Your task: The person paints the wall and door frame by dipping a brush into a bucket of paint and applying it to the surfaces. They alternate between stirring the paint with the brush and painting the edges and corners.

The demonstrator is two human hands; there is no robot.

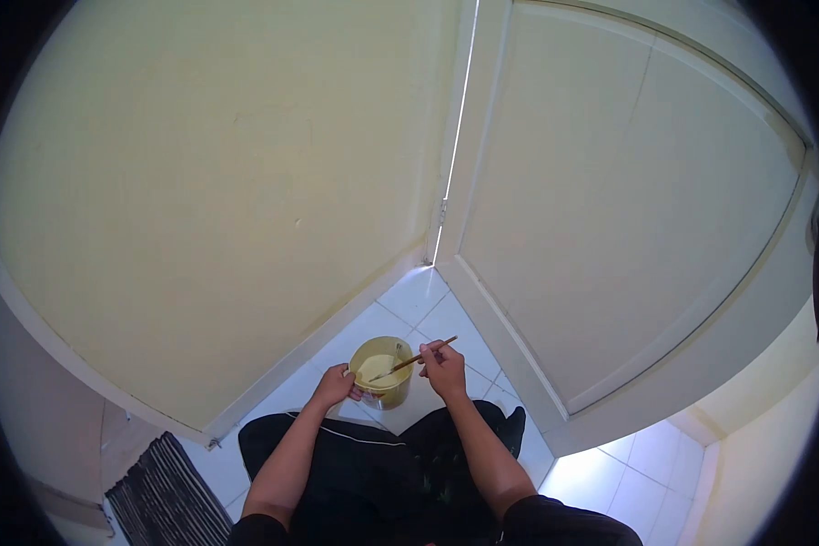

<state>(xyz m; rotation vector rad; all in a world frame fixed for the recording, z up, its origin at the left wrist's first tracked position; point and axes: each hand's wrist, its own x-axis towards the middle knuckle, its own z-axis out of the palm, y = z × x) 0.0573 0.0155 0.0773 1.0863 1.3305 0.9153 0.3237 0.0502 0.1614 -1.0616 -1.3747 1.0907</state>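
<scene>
Now the right hand [443, 369] pinches the brush [405, 365], angled into the bucket [394, 399] beside its fingers; the left hand [335, 387] clasps the rim. Likely loading: lifting calls for steadiness.

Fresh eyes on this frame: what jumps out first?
Probably the round yellow plastic-looking bucket low in the middle, held by the left hand, with the thin brown-handled brush in the right hand angled over its opening. Next, the white sliver of light beside the large cream panelled door on the right, and the dark striped mat lower left.
</scene>
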